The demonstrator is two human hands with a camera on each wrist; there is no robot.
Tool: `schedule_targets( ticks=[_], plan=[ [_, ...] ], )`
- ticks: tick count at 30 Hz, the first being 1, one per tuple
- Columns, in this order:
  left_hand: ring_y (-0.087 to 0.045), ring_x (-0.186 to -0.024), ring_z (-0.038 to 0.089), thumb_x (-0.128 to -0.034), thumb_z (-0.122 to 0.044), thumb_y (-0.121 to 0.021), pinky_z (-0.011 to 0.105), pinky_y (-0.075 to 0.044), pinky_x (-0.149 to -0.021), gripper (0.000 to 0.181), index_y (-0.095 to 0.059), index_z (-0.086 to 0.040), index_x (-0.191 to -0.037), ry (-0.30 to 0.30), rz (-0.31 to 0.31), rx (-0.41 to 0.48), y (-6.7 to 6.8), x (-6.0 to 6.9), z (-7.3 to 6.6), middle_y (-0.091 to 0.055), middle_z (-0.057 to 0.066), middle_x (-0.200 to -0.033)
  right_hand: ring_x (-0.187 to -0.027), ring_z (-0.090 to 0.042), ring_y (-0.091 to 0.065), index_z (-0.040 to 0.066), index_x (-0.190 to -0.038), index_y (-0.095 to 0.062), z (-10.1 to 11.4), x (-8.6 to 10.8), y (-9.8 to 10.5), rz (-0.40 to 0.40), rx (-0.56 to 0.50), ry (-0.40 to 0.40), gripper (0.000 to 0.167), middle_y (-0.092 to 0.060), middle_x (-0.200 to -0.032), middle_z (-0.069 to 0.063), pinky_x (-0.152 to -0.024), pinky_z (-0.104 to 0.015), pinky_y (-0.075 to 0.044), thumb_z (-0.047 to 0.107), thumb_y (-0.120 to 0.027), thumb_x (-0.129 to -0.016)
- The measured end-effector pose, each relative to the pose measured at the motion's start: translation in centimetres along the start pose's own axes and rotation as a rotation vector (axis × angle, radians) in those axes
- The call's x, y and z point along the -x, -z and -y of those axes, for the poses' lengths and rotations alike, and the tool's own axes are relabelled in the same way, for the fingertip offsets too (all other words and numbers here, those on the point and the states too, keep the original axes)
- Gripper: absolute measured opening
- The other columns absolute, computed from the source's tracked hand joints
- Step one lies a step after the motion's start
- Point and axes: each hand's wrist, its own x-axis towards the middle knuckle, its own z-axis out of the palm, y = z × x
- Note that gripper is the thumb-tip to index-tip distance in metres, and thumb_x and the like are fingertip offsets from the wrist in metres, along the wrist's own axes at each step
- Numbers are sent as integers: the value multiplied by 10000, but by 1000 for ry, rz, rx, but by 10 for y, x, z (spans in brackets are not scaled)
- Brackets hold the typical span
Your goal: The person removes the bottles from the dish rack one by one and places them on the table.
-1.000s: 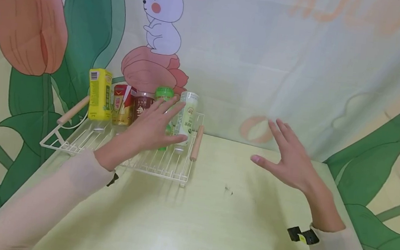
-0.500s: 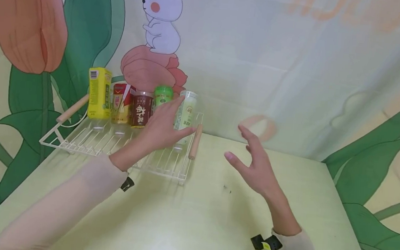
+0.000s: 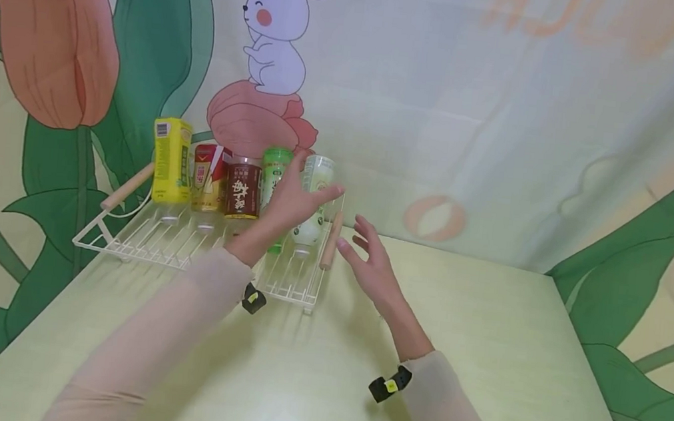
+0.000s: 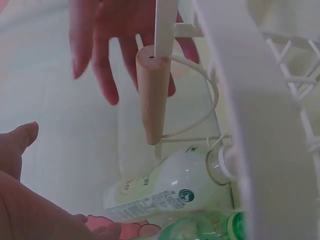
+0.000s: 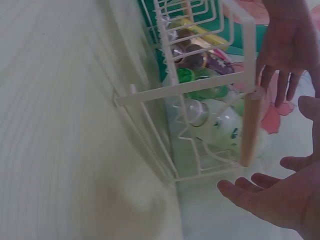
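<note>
My left hand (image 3: 292, 200) hovers over the right end of a white wire rack (image 3: 147, 251), covering part of a white bottle (image 3: 319, 172) and a green-capped bottle (image 3: 277, 162). Its fingers point away and hold nothing; contact with the bottles cannot be made out. Just right of the rack's right wooden handle (image 3: 332, 240) is my right hand (image 3: 371, 263), thumb apart from its lightly bent fingers. In the right wrist view, a gap shows between those fingertips and the handle (image 5: 251, 130). The white bottle (image 4: 160, 185) lies with its cap end toward the rack's front.
Left of the green bottle, the rack bears a dark brown bottle (image 3: 244, 189), a red and gold package (image 3: 210, 176) and a yellow package (image 3: 171, 162). Another wooden handle (image 3: 127, 185) is at the rack's left end. A printed curtain (image 3: 442, 113) hangs behind the pale table (image 3: 482, 343).
My right hand has moved left across the table to beside the rack's right handle. My left hand has shifted right and turned, its thumb now over the white bottle. The rack has stayed put.
</note>
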Motion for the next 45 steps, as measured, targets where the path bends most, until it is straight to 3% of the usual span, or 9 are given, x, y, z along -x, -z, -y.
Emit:
schedule_targets(
  ticks=[8,18,26,31,37,45],
  plan=[
    [-256,-1577,359,-919,-498,-804,615,-279,-1234,1083,-126,-196,-1708,102,13,44,-10,-5,11,-202,119,-1746,-1497,-376,-398,207,-1661,-300,-15,-16,-18,11,-241,-89,712,-327,-1673,-160,-1143,-643,-412,428,-628,-1070],
    [-333,-1526,383,-966,-443,-765,601,-293,-1231,1097,-4,-186,-1712,166,93,108,-17,-8,27,-199,171,-1730,-1425,-308,-513,166,-1639,-364,-11,-21,-28,13,-324,-101,648,-428,-1618,-103,-1091,-538,-504,184,-636,-1051],
    [-383,-1487,410,-1024,-402,-680,584,-352,-1205,966,-66,-62,-1687,216,149,28,-23,-6,37,-318,246,-1647,-1454,-344,-481,170,-1683,-262,-9,-21,-25,84,-342,-120,694,-346,-1670,-120,-1049,-499,-543,92,-594,-1078],
    [-320,-1534,401,-1026,-338,-676,546,-311,-1238,947,-70,-4,-1673,239,173,-36,-28,-6,40,-285,266,-1667,-1426,-373,-507,183,-1685,-267,-10,-21,-24,97,-356,-122,698,-357,-1660,-147,-1016,-493,-566,72,-588,-1075],
    [-416,-1470,400,-1028,-270,-687,560,-361,-1208,826,-215,8,-1646,196,194,-140,-34,-6,40,-387,265,-1612,-1424,-424,-494,179,-1697,-233,-12,-21,-24,110,-390,-111,716,-354,-1655,-175,-995,-478,-579,65,-577,-1080],
    [-552,-1309,377,-1047,-204,-642,534,-486,-1095,887,-52,-59,-1692,163,254,-242,-39,-8,41,-473,272,-1533,-1448,-458,-459,168,-1700,-220,-12,-20,-22,111,-413,-97,719,-337,-1660,-186,-1026,-497,-559,88,-584,-1085]
  ],
)
